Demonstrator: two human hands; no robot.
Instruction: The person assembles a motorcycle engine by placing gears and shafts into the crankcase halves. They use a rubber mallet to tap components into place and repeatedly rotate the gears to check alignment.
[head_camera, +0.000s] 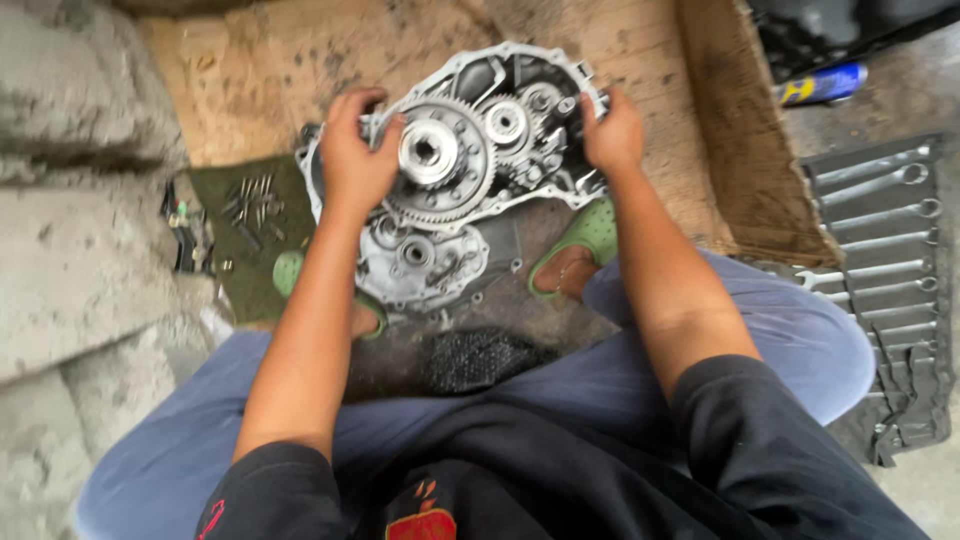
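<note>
A seated person's blue-trousered knees (780, 330) frame an engine case half (470, 160), gears exposed, held above stained cardboard (250, 70); left hand (355, 160) and right hand (612, 135) clasp opposite rims; oily metal could slip onto the green sandals (590, 235); loose bolts (250, 205) may scatter.

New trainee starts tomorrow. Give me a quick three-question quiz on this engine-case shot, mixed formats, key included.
1. True or false: both hands grip the grey metal engine case half with exposed gears.
2. Which lies on the dark green cloth? A) loose bolts B) wrenches C) a spray can
3. Fill in: the roll of silver wrenches lies on the person's ___ side.

Key: 1 true: left hand and right hand hold opposite edges. 2 A: small dark bolts. 3 right.
</note>
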